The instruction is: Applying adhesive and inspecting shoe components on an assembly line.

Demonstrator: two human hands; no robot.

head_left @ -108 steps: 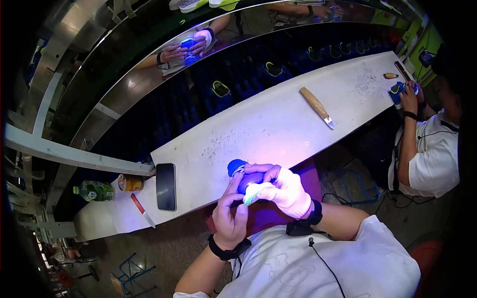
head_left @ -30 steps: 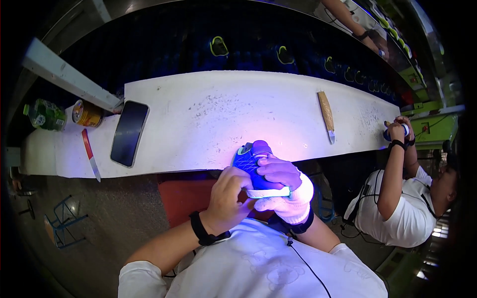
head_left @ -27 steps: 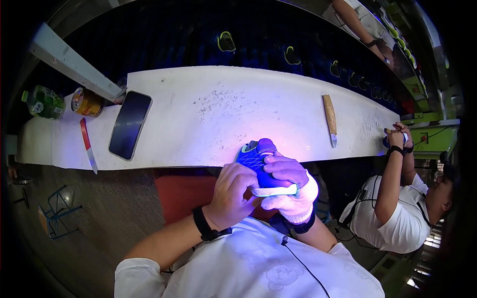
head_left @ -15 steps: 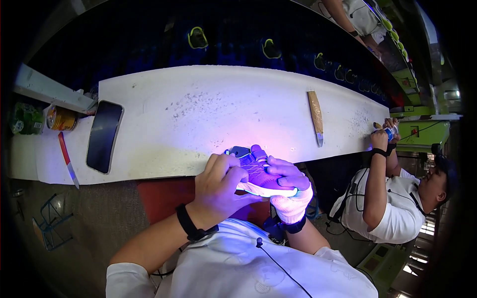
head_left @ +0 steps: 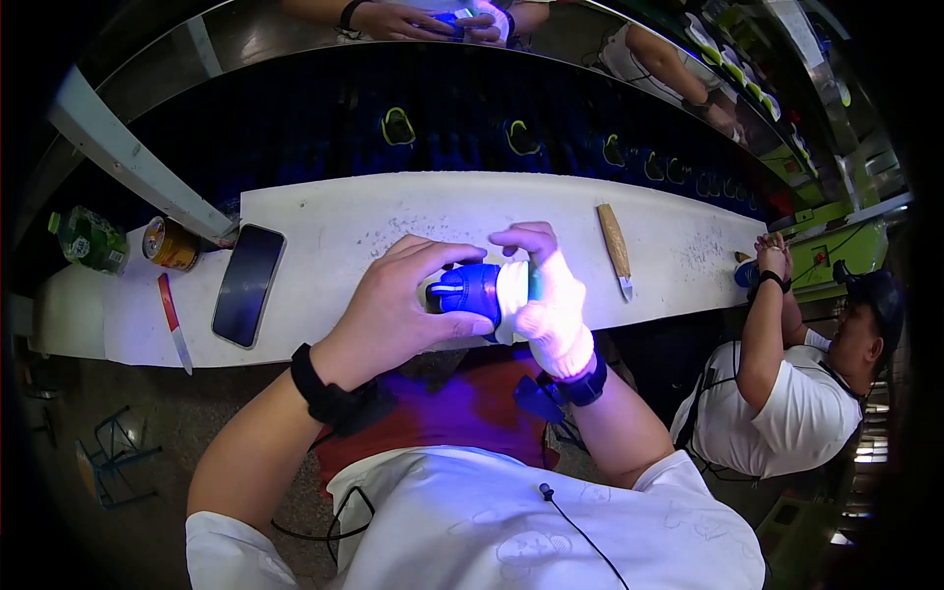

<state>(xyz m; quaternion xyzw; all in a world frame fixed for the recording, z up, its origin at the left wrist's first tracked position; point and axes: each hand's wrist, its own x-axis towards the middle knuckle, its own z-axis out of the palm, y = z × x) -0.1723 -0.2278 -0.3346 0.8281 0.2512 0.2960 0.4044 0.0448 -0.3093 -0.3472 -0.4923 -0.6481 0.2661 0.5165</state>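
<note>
Just above the near edge of the white worktop, a small blue shoe (head_left: 470, 292) with a white sole is held between my hands, lit by violet light. My left hand (head_left: 383, 300) grips the shoe's upper, thumb below and fingers arched over it. Around the sole side is my right hand (head_left: 556, 320), in a pale glove that leaves some fingers bare. Its forefinger is lifted and bent off the shoe, and glare washes out much of the glove. The sole's underside is turned toward my right palm and partly hidden.
On the worktop (head_left: 324, 216) lie a phone (head_left: 248, 285), a red-handled knife (head_left: 170, 307) and a wooden-handled knife (head_left: 615, 244). An orange can (head_left: 171, 244) and green bottle (head_left: 90, 239) stand left. Dark shoes (head_left: 398, 126) line the dark strip behind. A co-worker (head_left: 782, 403) sits right.
The shoe has turned from lying lengthwise, sole toward me, to having its sole face right. My left hand has shifted left and regripped the upper; my right forefinger has lifted. The view has tilted up.
</note>
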